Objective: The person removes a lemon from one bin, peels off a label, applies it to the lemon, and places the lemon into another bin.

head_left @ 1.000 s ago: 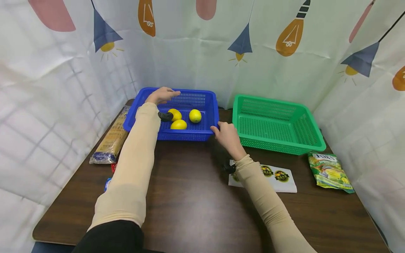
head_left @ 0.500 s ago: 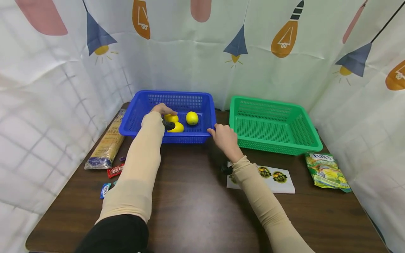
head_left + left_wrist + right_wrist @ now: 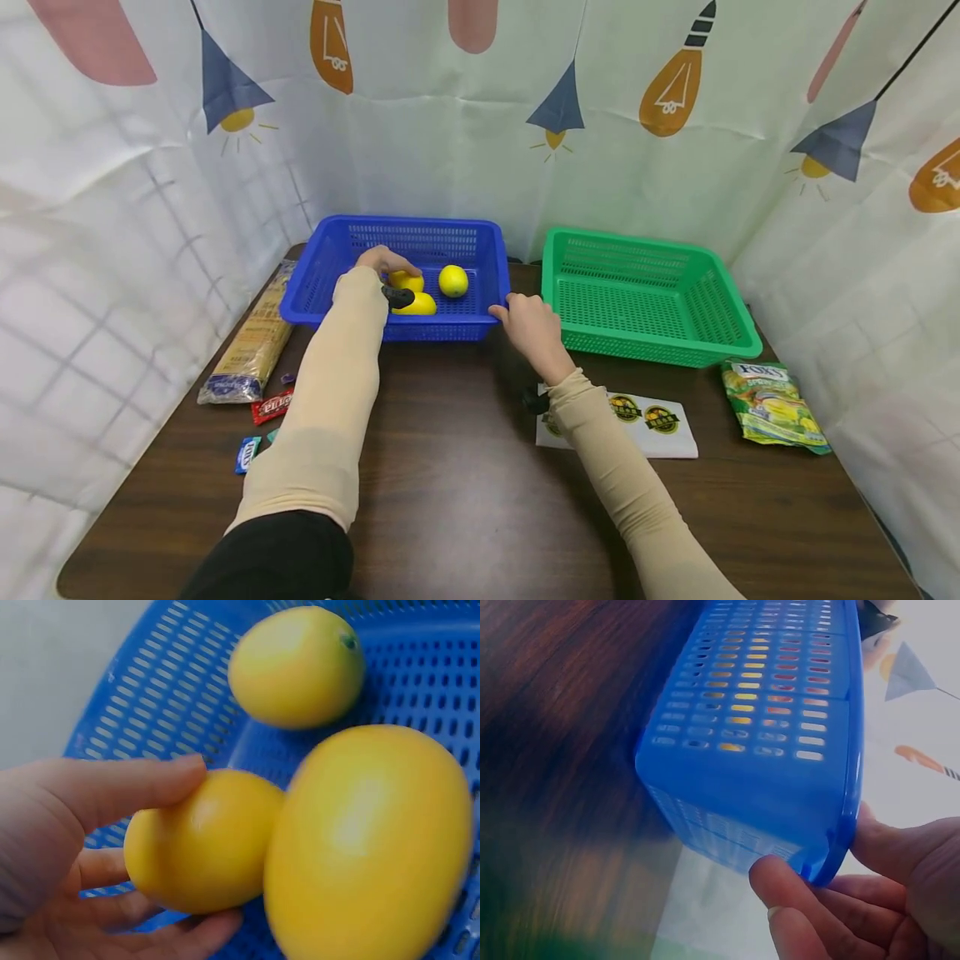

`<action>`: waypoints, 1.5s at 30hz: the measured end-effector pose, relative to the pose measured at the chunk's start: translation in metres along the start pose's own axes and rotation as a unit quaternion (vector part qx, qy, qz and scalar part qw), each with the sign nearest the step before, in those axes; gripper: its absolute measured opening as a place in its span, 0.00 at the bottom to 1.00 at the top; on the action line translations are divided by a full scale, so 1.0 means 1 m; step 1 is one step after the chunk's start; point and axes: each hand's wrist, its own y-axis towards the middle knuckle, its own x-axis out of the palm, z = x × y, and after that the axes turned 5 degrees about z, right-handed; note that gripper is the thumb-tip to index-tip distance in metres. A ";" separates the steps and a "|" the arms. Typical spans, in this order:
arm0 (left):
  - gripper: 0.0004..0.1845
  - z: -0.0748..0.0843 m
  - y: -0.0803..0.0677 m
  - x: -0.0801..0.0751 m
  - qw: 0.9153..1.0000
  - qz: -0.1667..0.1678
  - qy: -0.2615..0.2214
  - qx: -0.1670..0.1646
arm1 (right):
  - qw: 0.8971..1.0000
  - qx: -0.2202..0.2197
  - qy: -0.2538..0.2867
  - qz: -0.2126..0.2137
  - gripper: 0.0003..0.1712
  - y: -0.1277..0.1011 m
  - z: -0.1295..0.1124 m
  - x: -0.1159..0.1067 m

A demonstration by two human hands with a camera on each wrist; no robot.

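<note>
Inside the blue plastic basket [image 3: 491,250], my left hand [image 3: 384,262] has its thumb and fingers around a lemon [image 3: 206,844], thumb on top and fingers beneath. A second lemon [image 3: 367,847] lies right against the held one, and a third lemon [image 3: 453,281] sits apart on the basket's right side. My right hand [image 3: 532,329] grips the basket's front right corner. In the right wrist view, the thumb [image 3: 892,851] is on one side of the rim and the fingers [image 3: 791,904] on the other. My left sleeve hides part of the basket's front.
A green basket [image 3: 652,346] stands to the right. A folded white printed sheet [image 3: 652,425] lies partly under my right forearm, and a Fox's pouch [image 3: 776,406] is further right. At left are a long bag of dry food [image 3: 251,342], a red wrapper [image 3: 272,407] and a blue wrapper [image 3: 247,455].
My left hand has come down from above the basket and taken hold of a lemon. The right hand has stayed at the basket's corner. The head view has shifted slightly.
</note>
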 end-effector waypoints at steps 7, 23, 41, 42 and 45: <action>0.39 0.019 -0.022 -0.011 0.996 0.025 -0.057 0.071 | 1.000 -0.004 0.009 0.011 0.26 0.001 0.003 0.003; 0.31 0.047 -0.122 0.008 0.931 -0.058 -0.138 0.334 | 0.993 -0.094 0.047 -0.051 0.21 -0.039 0.041 -0.027; 0.27 -0.015 -0.175 0.137 0.893 -0.151 0.037 0.423 | 0.958 -0.112 -0.053 -0.259 0.24 -0.078 0.090 -0.014; 0.28 -0.019 -0.172 0.144 0.893 -0.155 0.039 0.421 | 0.958 -0.117 -0.059 -0.257 0.23 -0.079 0.090 -0.012; 0.28 -0.030 -0.164 0.158 0.896 -0.167 0.034 0.409 | 0.956 -0.123 -0.063 -0.259 0.18 -0.080 0.089 -0.009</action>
